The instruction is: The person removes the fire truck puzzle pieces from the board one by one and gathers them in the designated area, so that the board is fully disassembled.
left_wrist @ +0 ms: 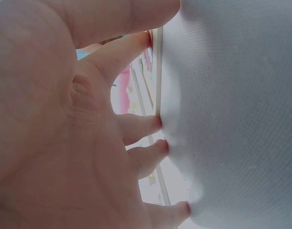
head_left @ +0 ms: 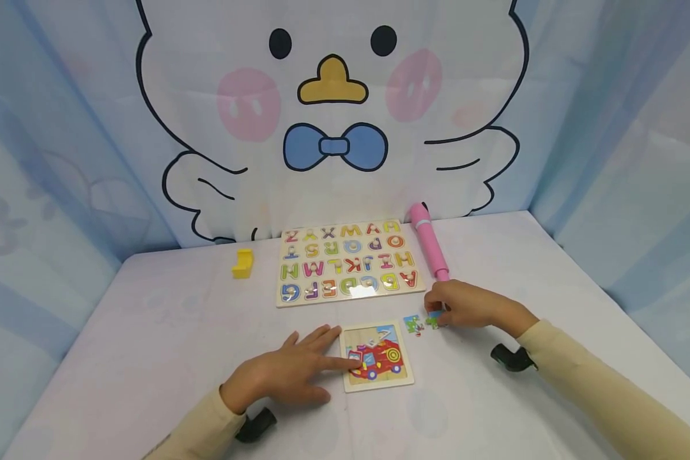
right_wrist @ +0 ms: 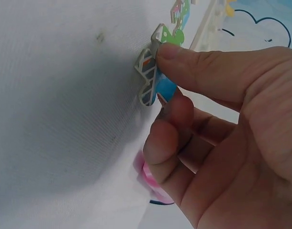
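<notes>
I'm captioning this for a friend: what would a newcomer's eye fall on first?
Probably the large cartoon face on the backdrop. Next, the letter board at the far side of the table, with a pink stick right of it. Nearer, the left hand touches a red vehicle puzzle and the right hand pinches a small piece to its right.

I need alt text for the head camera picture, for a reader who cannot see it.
A person's right hand pinches a small puzzle piece beside another loose piece, while the left hand touches a framed puzzle showing a red vehicle. Beyond are a letter board, a pink stick and a yellow block on a pale table.
</notes>
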Available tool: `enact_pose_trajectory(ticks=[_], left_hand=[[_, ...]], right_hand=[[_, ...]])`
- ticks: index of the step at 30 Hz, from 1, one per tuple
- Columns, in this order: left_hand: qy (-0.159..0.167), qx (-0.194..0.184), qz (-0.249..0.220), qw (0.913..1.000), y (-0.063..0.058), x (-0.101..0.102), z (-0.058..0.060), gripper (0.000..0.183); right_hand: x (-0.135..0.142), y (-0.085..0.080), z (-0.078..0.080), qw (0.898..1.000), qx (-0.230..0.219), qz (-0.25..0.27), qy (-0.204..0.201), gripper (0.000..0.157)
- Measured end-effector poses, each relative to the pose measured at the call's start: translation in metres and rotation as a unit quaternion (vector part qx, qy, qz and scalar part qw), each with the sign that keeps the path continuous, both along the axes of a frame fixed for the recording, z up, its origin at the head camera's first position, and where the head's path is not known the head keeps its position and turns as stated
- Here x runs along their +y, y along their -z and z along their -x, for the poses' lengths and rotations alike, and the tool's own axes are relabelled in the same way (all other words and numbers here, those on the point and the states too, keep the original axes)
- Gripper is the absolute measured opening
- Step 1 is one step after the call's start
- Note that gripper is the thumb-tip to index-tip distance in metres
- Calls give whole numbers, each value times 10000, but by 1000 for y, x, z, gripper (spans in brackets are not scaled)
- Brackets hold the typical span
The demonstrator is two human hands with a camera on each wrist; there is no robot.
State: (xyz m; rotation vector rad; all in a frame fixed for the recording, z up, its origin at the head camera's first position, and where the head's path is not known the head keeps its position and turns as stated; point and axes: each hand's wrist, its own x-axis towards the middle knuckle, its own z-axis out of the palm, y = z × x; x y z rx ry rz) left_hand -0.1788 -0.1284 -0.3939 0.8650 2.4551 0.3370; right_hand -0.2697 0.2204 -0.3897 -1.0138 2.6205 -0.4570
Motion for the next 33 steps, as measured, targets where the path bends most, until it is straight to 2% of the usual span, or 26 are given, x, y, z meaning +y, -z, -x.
enact_pose_trajectory(ticks=[10, 21, 27, 30, 33], left_hand=[[3, -24, -40, 10000, 1, 0, 0, 59], [8, 20, -44, 10000, 3, -1, 1, 59], [6, 24, -22, 10000, 2, -2, 1, 59], [10, 12, -12, 10000, 3, -2, 2, 59], [28, 11, 13, 10000, 3, -2, 2, 60]], right_hand=[[-3, 4, -4, 9997, 165, -17, 203, 13], [-4, 4, -7, 9991, 350, -35, 236, 14], [-19, 1, -14, 9980, 525, -103, 344, 20], [-34, 0, -20, 9984, 560, -83, 86, 28], [-50, -1, -24, 9968, 675, -102, -420, 32]])
